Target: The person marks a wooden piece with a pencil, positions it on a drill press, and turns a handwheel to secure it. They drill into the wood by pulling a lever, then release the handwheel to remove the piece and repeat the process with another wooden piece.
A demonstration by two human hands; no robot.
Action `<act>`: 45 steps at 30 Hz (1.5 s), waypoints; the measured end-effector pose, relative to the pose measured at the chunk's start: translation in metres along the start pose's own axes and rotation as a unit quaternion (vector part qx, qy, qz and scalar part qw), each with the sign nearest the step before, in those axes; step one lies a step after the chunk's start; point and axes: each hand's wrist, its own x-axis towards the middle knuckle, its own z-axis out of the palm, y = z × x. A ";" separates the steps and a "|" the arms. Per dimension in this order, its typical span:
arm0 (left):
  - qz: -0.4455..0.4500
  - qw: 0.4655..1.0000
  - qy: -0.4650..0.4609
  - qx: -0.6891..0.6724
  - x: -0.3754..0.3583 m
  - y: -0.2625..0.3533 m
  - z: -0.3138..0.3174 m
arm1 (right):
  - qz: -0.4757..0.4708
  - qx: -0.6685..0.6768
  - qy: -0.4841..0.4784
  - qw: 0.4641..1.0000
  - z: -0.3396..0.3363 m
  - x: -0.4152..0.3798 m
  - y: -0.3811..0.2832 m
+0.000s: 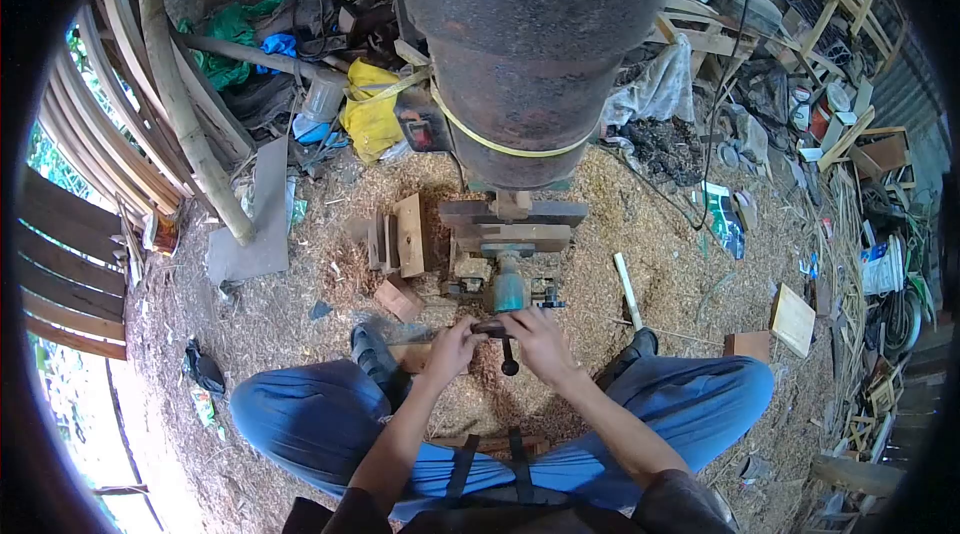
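Note:
A large dark machine (530,54) with a yellow band around it stands in front of me. Below it is a teal metal part (509,289). Between my knees, my left hand (453,349) has its fingers closed on the left end of a small dark piece (490,328). My right hand (540,344) is closed at the right end of that piece, just below the teal part. A black knob on a short rod (510,367) hangs under the piece. My fingers hide much of the piece.
Wood blocks (411,236) stand left of the machine on the shavings-covered ground. A white-handled tool (628,289) lies near my right foot. Farther right are a pale board (793,320) and a reddish block (747,345). A long pole (185,94) leans at the left.

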 end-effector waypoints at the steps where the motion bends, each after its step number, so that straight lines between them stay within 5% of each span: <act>1: -0.022 0.999 0.004 0.049 -0.002 -0.006 0.004 | -0.023 0.020 0.016 0.999 0.004 0.004 -0.003; 3: -0.041 0.994 0.009 0.101 0.000 -0.008 0.002 | -0.021 0.023 0.002 1.000 0.004 0.004 -0.002; 8: 0.111 0.994 0.021 0.000 0.010 0.042 -0.020 | 0.054 0.135 0.098 0.984 0.007 -0.025 0.026; 11: 0.033 0.999 -0.043 0.008 0.013 0.035 -0.018 | 0.089 0.142 0.059 0.984 0.012 -0.027 0.029; 19: 0.071 0.987 0.040 -0.142 0.004 -0.011 0.009 | 0.026 -0.028 0.027 0.999 -0.005 0.006 -0.007; 21: -0.071 0.996 -0.054 0.017 0.002 -0.010 0.001 | -0.005 -0.078 0.016 0.997 -0.003 0.012 -0.011; 22: -0.071 0.996 -0.053 0.018 0.001 -0.017 0.004 | -0.012 -0.099 0.009 0.995 0.001 0.013 -0.012; 25: -0.043 0.999 -0.024 -0.016 0.001 -0.011 0.005 | 0.024 -0.014 0.006 1.000 -0.007 0.011 -0.008; 27: 0.092 0.995 0.036 -0.023 0.005 0.028 -0.010 | 0.040 0.035 0.035 0.998 -0.006 0.003 0.002; 30: 0.054 0.995 -0.076 0.029 0.010 0.037 -0.025 | 0.069 0.109 0.066 0.989 0.002 -0.019 0.018; 34: -0.037 0.995 -0.092 0.014 0.007 0.038 -0.021 | 0.066 0.113 0.081 0.988 0.017 -0.024 0.024; 36: 0.063 0.996 0.000 -0.058 0.005 0.009 -0.004 | 0.061 0.087 0.093 0.990 0.013 -0.020 0.019; 40: 0.102 0.991 0.036 -0.076 0.005 -0.016 0.010 | 0.025 0.000 0.010 1.000 -0.004 0.000 0.001; 43: 0.085 0.989 0.045 -0.109 -0.002 -0.018 0.011 | 0.009 -0.043 0.003 0.999 0.001 0.005 -0.009; 45: -0.044 0.999 -0.021 0.014 -0.005 -0.016 0.006 | -0.001 -0.063 0.022 0.998 0.004 0.012 -0.016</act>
